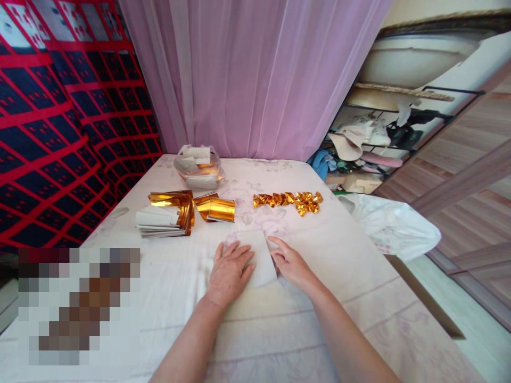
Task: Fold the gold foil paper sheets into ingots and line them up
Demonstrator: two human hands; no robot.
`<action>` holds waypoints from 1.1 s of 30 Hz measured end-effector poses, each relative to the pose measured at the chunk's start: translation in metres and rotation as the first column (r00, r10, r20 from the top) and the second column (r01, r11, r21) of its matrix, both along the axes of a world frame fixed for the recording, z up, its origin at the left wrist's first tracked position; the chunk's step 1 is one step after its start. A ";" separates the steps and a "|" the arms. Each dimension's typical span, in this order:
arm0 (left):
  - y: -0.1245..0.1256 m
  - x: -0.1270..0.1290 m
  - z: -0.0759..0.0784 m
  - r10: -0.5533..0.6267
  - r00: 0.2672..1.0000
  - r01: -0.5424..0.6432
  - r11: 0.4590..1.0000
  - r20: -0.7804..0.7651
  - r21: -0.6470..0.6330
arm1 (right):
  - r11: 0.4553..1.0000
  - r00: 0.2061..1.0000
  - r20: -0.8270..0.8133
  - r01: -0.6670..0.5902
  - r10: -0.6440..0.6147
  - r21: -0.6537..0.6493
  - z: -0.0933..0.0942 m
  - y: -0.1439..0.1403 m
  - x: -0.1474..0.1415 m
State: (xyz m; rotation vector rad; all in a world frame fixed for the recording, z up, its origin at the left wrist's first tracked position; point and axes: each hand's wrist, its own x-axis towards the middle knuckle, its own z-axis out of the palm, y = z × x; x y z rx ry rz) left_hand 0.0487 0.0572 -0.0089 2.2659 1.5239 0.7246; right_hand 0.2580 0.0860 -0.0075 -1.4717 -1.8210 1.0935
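That pale paper sheet [260,258] in the middle of the table [343,239] looks super light, thin and easy to crease, so I'd hold it by the edges. Left hand [231,270] lies palm-down on its left side, fingers loosely spread, gripping nothing; right hand [290,261] is at the right edge, index stretched out, can't tell if it's pinching.

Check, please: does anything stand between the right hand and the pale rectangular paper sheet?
Nothing visible does: the right hand is at the right edge of the sheet; the left hand lies partly on it.
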 end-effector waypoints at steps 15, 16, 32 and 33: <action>0.001 -0.003 0.002 0.021 0.999 -0.022 0.999 0.033 0.030 | 0.813 0.935 0.343 -0.266 0.087 0.517 0.002 -0.036 0.011; 0.000 -0.003 0.002 0.023 0.999 -0.025 0.999 0.044 0.034 | 0.802 0.933 0.353 -0.266 0.074 0.535 0.003 -0.038 0.010; 0.010 -0.007 0.018 0.060 0.994 -0.057 0.998 0.096 -0.027 | 0.974 0.860 0.497 -0.194 0.114 0.114 0.044 -0.013 -0.005; 0.012 -0.004 0.019 0.027 0.999 -0.025 0.998 0.035 -0.062 | 0.979 0.860 0.501 -0.173 0.096 0.111 0.043 -0.009 -0.006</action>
